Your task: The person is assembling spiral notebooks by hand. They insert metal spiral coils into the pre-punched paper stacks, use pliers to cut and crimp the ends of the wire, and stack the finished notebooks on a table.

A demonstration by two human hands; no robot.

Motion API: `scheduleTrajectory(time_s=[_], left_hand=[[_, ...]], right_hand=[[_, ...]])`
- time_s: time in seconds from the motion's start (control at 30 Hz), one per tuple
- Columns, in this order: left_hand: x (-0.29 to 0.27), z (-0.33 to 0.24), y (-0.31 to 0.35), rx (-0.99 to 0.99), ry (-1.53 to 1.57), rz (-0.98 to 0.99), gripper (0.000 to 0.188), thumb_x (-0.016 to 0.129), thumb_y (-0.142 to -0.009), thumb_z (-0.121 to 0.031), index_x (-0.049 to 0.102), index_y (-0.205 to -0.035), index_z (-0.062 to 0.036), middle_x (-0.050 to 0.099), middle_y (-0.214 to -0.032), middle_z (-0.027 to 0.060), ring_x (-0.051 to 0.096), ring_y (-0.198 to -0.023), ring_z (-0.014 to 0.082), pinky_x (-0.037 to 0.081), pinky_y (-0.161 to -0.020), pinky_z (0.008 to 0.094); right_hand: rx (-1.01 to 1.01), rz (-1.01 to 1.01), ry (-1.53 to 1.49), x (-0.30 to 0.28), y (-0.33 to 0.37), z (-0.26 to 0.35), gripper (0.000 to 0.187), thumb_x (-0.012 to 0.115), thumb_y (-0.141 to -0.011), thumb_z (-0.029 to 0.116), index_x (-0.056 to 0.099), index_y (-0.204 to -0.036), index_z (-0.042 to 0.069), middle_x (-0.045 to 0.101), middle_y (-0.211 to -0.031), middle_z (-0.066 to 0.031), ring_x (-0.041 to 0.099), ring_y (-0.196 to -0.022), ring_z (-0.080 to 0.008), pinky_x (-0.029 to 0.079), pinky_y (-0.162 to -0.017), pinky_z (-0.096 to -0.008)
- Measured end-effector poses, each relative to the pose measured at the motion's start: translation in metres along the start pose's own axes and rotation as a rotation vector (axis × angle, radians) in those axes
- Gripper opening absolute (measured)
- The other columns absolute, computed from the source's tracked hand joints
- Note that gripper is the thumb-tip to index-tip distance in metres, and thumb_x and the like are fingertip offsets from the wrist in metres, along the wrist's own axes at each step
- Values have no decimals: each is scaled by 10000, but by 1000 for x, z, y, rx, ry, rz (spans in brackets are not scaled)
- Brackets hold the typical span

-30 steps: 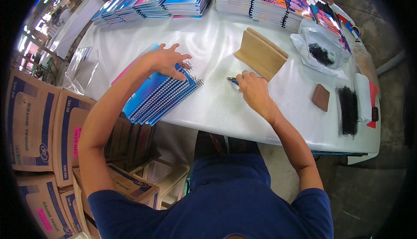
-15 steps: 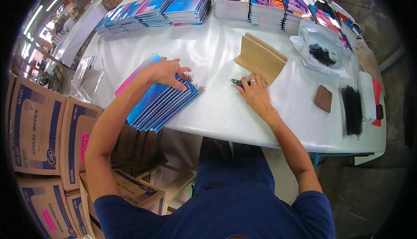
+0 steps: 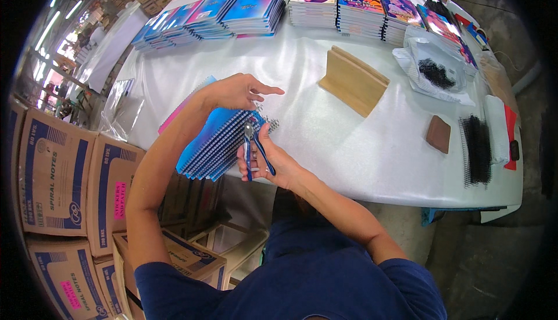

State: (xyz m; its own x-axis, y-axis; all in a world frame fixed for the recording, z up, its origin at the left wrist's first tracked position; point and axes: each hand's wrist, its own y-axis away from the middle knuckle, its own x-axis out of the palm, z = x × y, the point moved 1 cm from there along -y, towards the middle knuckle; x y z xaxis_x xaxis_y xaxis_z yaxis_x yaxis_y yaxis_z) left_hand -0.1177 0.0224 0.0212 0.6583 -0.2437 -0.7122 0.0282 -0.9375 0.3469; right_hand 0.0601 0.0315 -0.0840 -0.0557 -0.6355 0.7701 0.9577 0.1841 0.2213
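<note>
A fanned stack of blue spiral notebooks [image 3: 212,137] lies at the table's near left edge, their coil ends sticking out at the upper right. Across the stack's far corner reaches my left hand [image 3: 239,91]. Its index finger is stretched out, the others are partly bent, and it seems to hold nothing. My right hand [image 3: 272,162] grips blue-handled cutting pliers [image 3: 249,148]. Their jaws point away from me, beside the coil ends, and the handles are spread. Whether the jaws touch a coil is too small to tell.
A tan folded board [image 3: 354,81] stands right of centre. Farther right are a brown block [image 3: 438,134], black coils [image 3: 478,151] and a white bag of black bits [image 3: 433,73]. Notebook stacks [image 3: 253,12] line the back. Cardboard boxes [image 3: 55,174] are piled at the left.
My right hand has picked up the pliers beside the tan board and brought them left to the notebooks' coil ends. My left hand has lifted slightly, its index finger now extended.
</note>
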Motion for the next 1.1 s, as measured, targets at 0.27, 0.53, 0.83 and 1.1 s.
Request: scheduleTrajectory(time_s=[0.27,0.53,0.83,1.1], left_hand=[[0,-4,3,-47,103,-30,775,635,-726,131,523,-1369,-288,593,-1277,191,624,-1111,270,529,-946,350],[2,2,0,18,67,-50,793,632,-718,142,511,-1377,-281,587,-1276,211,636,-1086,275,542,-932,350],[4,3,-2,-4,-24,-69,798,654,-714,116,502,-1386,-287,614,-1225,230,670,-1031,270,557,-885,343],[7,4,-1,-5,-42,-89,785,669,-726,96,496,-1391,-283,624,-1215,212,669,-1033,289,557,-885,356]], right_hand=[[63,-19,-110,-3,-18,12,803,203,-841,803,533,-920,75,534,-742,-54,545,-683,-204,502,-684,-363],[52,-56,-70,1,-15,14,789,208,-851,797,526,-877,76,502,-708,-49,503,-628,-197,471,-624,-356],[68,100,-235,-7,-21,8,780,244,-819,825,493,-778,87,396,-610,-19,420,-555,-158,397,-556,-327],[-18,-52,-95,-1,-14,-5,837,246,-820,818,574,-934,56,583,-809,-74,581,-769,-217,497,-752,-389]])
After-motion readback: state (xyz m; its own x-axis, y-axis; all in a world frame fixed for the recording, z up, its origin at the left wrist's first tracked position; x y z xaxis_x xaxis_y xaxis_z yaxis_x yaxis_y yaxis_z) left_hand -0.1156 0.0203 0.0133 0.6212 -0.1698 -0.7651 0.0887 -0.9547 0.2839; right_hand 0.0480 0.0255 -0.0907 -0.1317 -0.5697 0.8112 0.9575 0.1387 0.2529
